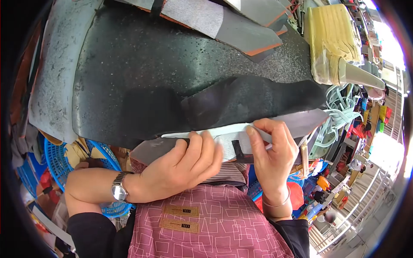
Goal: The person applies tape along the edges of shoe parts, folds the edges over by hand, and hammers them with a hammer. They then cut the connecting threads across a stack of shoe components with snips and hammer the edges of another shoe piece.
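A narrow white strip (232,129) runs along the upper edge of a flat grey panel (148,148) with a pale woven patch and a black band. My right hand (277,150) pinches the strip's right part between thumb and forefinger. My left hand (185,165), a watch on its wrist, has bent fingers over the strip and the panel's edge; its thumb is hidden. Just above lies a black, leather-like piece (254,99) with a curved outline. The panel's near edge lies over my lap, partly covered by my hands.
A dark, speckled work surface (129,60) spans the middle. More grey panels (245,36) with orange edges lie at its far side. A yellowish wrapped stack (335,38) stands at right, above tangled pale strips (342,103). A blue basket (56,159) with scraps sits at left.
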Demonstrator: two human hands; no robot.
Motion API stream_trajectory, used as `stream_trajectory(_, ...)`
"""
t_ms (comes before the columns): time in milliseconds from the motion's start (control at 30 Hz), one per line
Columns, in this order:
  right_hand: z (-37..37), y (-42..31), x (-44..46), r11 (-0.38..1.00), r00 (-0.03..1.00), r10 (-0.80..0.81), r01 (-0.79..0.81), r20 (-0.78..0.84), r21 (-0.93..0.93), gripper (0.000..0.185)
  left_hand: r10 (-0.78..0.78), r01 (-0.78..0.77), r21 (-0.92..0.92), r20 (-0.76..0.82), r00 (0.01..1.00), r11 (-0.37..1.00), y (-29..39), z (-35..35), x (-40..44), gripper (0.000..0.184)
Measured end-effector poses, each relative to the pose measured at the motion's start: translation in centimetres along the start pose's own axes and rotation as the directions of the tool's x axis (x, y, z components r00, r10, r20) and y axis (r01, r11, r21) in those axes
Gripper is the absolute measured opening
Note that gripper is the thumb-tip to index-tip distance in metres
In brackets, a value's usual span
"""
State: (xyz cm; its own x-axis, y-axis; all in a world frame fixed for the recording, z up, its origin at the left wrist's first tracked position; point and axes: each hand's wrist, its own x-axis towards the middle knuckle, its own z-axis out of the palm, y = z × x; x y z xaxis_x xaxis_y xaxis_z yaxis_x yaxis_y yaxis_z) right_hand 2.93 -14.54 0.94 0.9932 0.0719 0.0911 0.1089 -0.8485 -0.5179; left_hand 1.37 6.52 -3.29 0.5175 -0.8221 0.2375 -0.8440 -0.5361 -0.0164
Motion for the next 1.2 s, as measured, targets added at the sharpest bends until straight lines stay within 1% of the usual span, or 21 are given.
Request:
stream_trajectory(100,0.2,0.2,0.2,1.000,1.000,0.016,-0.016,0.015,-0.011,0.018,-0.012,0.010,0.061,0.037,0.999,0.998,0.5,0.3,1.3,0.032)
stream_trajectory(167,-0.1,0.1,0.3,0.999,0.999,0.032,-0.031,0.030,-0.024,0.018,-0.007,0.006,0.019,0.067,0.998,1.000,0.1,-0.1,1.5,0.034)
stream_trajectory(233,-1.6,-0.1,0.1,0.996,0.975,-0.016,-0.003,0.221,0.086,0.021,0.033,-0.020,-0.096,0.133,0.991,0.995,-1.4,-1.3,1.5,0.039)
stream_trajectory(267,-2.4,0.2,-0.3,0.978,0.954,-0.076,0.015,0.289,0.210,0.023,0.070,-0.042,-0.167,0.165,0.984,0.985,-2.7,-2.1,1.2,0.040)
stream_trajectory(333,-3.9,-0.1,-0.7,0.935,0.923,-0.039,-0.102,0.383,0.340,0.022,0.073,-0.040,-0.196,0.161,0.984,0.980,-3.3,-3.0,0.9,0.041)
stream_trajectory(400,-3.6,0.8,-1.1,0.944,0.968,-0.055,-0.030,0.246,0.328,0.020,0.132,-0.105,-0.136,0.213,0.968,0.985,-3.0,-3.5,0.8,0.037)
stream_trajectory(433,-3.3,1.4,-1.3,0.956,0.983,-0.045,-0.009,0.176,0.295,0.019,0.168,-0.150,-0.111,0.179,0.969,0.982,-2.6,-3.1,1.0,0.031)
stream_trajectory(467,-2.8,1.7,-1.5,0.948,0.987,0.045,-0.092,0.157,0.304,0.017,0.171,-0.153,-0.108,0.182,0.968,0.982,-2.0,-2.9,1.4,0.031)
stream_trajectory(533,-2.1,1.7,-1.5,0.918,0.970,0.209,-0.237,0.122,0.319,0.014,0.141,-0.145,0.000,0.209,0.968,0.989,-0.7,-2.8,2.2,0.026)
stream_trajectory(567,-1.6,2.1,-1.6,0.911,0.965,0.240,-0.262,0.108,0.319,0.014,0.126,-0.133,0.021,0.202,0.971,0.991,-0.4,-2.7,2.6,0.022)
stream_trajectory(600,-1.2,2.4,-1.6,0.910,0.964,0.245,-0.266,0.105,0.319,0.014,0.132,-0.139,0.019,0.202,0.970,0.990,0.1,-2.3,2.7,0.022)
stream_trajectory(667,-0.7,2.8,-1.3,0.931,0.978,0.196,-0.209,0.072,0.299,0.015,-0.036,0.034,0.025,0.100,0.994,0.999,1.1,-1.4,2.9,0.025)
stream_trajectory(700,-0.5,2.8,-1.4,0.900,0.962,0.254,-0.273,0.100,0.340,0.015,-0.035,0.032,0.026,0.100,0.994,0.999,1.3,-1.4,3.1,0.025)
stream_trajectory(800,-0.1,2.8,-1.2,0.894,0.958,0.275,-0.287,0.086,0.345,0.015,-0.051,0.054,-0.037,0.084,0.995,0.998,1.8,-1.5,4.2,0.028)
stream_trajectory(833,-0.2,2.9,-1.4,0.893,0.957,0.276,-0.289,0.088,0.346,0.015,-0.007,0.003,0.034,0.116,0.993,0.999,2.2,-1.4,4.6,0.029)
stream_trajectory(867,-0.5,3.1,-1.4,0.924,0.978,0.202,-0.209,0.053,0.319,0.015,0.031,-0.048,0.105,0.151,0.988,0.993,2.5,-1.4,5.0,0.031)
stream_trajectory(933,-0.5,4.0,-1.7,0.964,0.997,0.065,-0.050,-0.047,0.260,0.018,0.016,-0.032,0.091,0.182,0.983,0.995,3.4,-1.4,5.6,0.028)
stream_trajectory(1000,-0.2,4.3,-1.9,0.968,0.992,0.103,-0.083,-0.075,0.238,0.019,-0.021,-0.020,0.201,0.201,0.979,0.979,4.0,-0.9,5.8,0.029)
stream_trajectory(1033,-0.1,4.4,-1.8,0.969,0.984,0.142,-0.117,-0.104,0.219,0.020,-0.017,-0.023,0.199,0.196,0.981,0.980,4.2,-0.5,5.8,0.029)
stream_trajectory(1100,0.0,4.3,-1.6,0.978,0.986,0.130,-0.110,-0.104,0.178,0.021,-0.074,0.070,0.075,0.056,0.996,0.995,4.2,0.1,5.8,0.030)
stream_trajectory(1200,0.1,4.3,-1.6,0.981,0.986,0.136,-0.121,-0.095,0.155,0.021,-0.075,0.070,0.048,0.099,0.992,0.996,4.3,-0.3,6.4,0.031)
